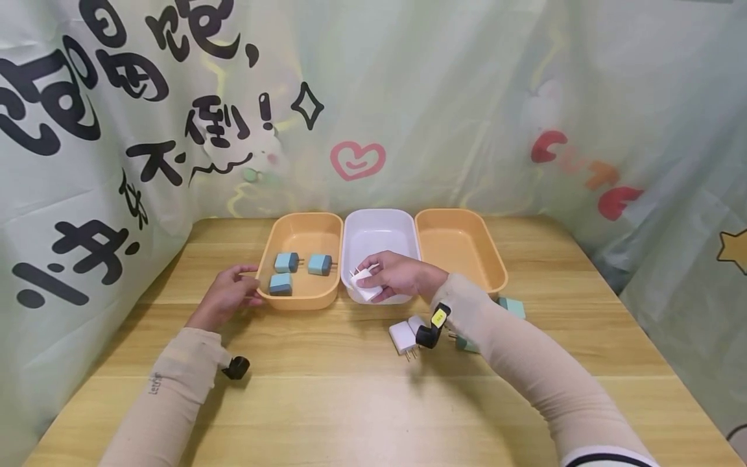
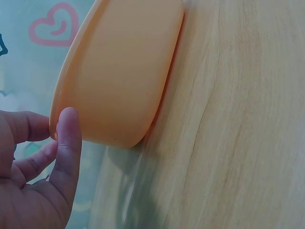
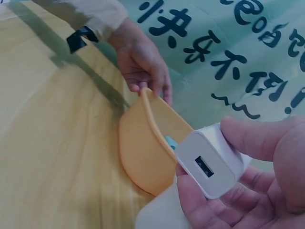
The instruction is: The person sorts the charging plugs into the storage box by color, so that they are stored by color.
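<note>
My right hand (image 1: pixel 404 274) holds a white USB charger (image 1: pixel 367 285) over the near end of the white tray (image 1: pixel 382 219). Its USB port faces the camera in the right wrist view, with thumb and fingers gripping the sides. My left hand (image 1: pixel 226 297) pinches the near left corner of the left orange tray (image 1: pixel 306 302); the left wrist view shows the thumb outside the rim. Three blue-green chargers, one of them a front charger (image 1: pixel 281 284), lie in that tray. The right hand hides part of the white tray's inside.
Right of the white tray stands another orange tray (image 1: pixel 458 243). On the table lie two white chargers (image 1: pixel 403 337), partly behind the right wrist camera, and two blue-green chargers (image 1: pixel 512 307) beside the right forearm. A printed curtain (image 1: pixel 443 117) hangs behind.
</note>
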Demonstrator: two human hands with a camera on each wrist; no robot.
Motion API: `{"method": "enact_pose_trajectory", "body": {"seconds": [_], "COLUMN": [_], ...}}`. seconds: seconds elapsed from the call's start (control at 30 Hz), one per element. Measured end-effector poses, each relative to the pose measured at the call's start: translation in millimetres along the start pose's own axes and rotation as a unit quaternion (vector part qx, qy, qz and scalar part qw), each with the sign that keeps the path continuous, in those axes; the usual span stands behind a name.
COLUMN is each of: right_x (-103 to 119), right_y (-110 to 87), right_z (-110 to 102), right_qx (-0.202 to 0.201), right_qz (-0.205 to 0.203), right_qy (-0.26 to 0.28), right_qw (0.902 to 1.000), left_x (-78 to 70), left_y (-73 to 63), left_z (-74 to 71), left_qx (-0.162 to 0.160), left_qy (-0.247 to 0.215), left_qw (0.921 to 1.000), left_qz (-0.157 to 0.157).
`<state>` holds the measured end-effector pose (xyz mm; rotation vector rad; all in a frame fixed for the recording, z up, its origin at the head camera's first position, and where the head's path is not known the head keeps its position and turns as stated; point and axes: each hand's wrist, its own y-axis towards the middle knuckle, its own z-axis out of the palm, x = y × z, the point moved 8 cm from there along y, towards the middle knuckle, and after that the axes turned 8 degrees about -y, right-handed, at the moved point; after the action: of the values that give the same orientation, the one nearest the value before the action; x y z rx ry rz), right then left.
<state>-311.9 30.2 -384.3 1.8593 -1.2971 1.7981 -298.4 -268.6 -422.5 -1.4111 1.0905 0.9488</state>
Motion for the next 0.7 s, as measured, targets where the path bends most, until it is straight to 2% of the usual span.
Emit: {"method": "enact_pose_trajectory", "body": {"seconds": [0.4,0.7], "right_x": [-3,-9], "right_y": [20.2,37.1], "right_z": [-23,-36], "right_qx": [-0.044,-0.063], "right_qz": [-0.012,0.016], "right_qy": [0.049,0.102], "right_qw": [0.9977,0.9926], "left_x": [-0.2,1.5], "left_y": [-0.6,1.0], "left_z": [2.3,0.1], "left_qx": [0.000,0.000], "left_qy": [0.000,-0.017], "left_qw": [1.0000,0.9998], "left_qz": [0.001,0.006]}}
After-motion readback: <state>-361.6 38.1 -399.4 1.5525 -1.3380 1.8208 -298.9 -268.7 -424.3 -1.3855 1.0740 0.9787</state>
